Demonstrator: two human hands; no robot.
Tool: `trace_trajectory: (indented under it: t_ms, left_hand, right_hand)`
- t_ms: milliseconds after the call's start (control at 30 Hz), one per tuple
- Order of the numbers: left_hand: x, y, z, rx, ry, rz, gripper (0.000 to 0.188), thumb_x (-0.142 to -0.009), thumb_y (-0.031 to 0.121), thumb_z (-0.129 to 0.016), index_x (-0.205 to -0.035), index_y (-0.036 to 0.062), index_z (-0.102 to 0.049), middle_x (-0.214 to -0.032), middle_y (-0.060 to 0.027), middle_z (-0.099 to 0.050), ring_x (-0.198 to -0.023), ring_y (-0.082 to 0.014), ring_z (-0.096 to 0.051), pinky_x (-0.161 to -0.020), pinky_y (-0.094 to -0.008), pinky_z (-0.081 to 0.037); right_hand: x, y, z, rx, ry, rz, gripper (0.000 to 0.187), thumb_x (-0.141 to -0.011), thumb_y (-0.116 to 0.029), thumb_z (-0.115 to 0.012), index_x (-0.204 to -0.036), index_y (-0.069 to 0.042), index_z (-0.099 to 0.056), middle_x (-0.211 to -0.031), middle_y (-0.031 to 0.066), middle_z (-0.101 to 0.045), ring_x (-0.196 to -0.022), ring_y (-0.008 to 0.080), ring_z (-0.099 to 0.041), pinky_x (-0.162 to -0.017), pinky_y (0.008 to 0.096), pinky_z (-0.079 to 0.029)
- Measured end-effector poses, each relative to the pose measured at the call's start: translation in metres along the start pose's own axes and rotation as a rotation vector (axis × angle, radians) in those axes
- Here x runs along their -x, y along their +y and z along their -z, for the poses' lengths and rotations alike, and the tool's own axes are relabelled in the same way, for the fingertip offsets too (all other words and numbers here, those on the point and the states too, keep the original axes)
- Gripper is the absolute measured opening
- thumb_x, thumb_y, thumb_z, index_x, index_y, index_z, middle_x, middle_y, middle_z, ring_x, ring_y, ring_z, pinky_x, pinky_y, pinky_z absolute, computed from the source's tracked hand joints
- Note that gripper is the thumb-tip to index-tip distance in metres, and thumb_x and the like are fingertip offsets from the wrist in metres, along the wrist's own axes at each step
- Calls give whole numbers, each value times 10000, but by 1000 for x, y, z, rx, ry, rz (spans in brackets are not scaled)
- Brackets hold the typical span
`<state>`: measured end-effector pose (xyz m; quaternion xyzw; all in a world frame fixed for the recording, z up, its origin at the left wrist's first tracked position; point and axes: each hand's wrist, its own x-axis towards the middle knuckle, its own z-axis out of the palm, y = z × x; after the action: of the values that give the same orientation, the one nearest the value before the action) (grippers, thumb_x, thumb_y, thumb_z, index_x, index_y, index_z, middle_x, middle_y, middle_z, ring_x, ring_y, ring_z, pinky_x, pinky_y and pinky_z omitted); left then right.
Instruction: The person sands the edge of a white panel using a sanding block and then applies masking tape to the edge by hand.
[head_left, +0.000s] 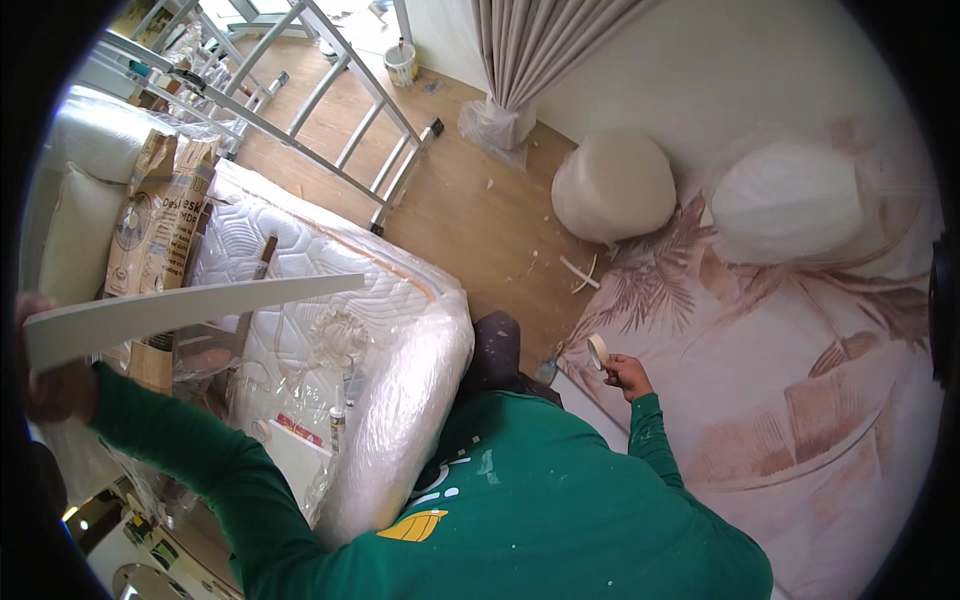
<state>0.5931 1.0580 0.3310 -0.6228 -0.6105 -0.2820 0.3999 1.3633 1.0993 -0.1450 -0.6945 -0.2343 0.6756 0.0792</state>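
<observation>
At the far left edge my left hand grips the near end of a long white strip, probably trim; its far end reaches out over the bed. The fingers there are partly dark and blurred. On the other side, my right hand pinches a roll of cream masking tape beside the wall with the palm-leaf pattern. Below the strip, the plastic-wrapped mattress carries a tube with a nozzle and a white panel.
An aluminium ladder leans across the upper left. Torn cardboard lies on the bed. Two wrapped rounded seats stand by the wall. A paint bucket, a bagged curtain and white scraps are on or near the wooden floor.
</observation>
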Motion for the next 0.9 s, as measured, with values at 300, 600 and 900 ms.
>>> trace_trajectory:
  t_ms: [300, 600, 900]
  left_hand:
    - [-48, 65, -74, 26, -210, -32, 930, -922, 864, -396, -831, -36, -613, -720, -145, -596, -660, -321, -648, -720, -453, -555]
    - [-69, 93, -158, 150, -156, -103, 927, -918, 899, -366, -764, 1, -537, -619, -125, -500, -545, -292, -545, -577, -413, -445]
    - [-137, 110, -320, 418, 60, -50, 945, -863, 957, -384, -676, 41, -525, -539, -57, -475, -474, -214, -532, -519, -330, -400]
  right_hand:
    - [-60, -255, -75, 547, -378, 352, 301, -885, -207, -860, -1094, -17, -753, -866, -26, -676, -753, 80, -610, -654, 247, -472]
    - [-152, -407, -178, 543, -633, 371, 420, -844, -192, -909, -1174, -41, -696, -984, -1, -725, -876, 98, -675, -811, 267, -549]
    - [-249, -545, -222, 908, -133, 764, 407, -735, -225, -943, -972, 33, -736, -826, 70, -729, -752, 132, -656, -719, 339, -535]
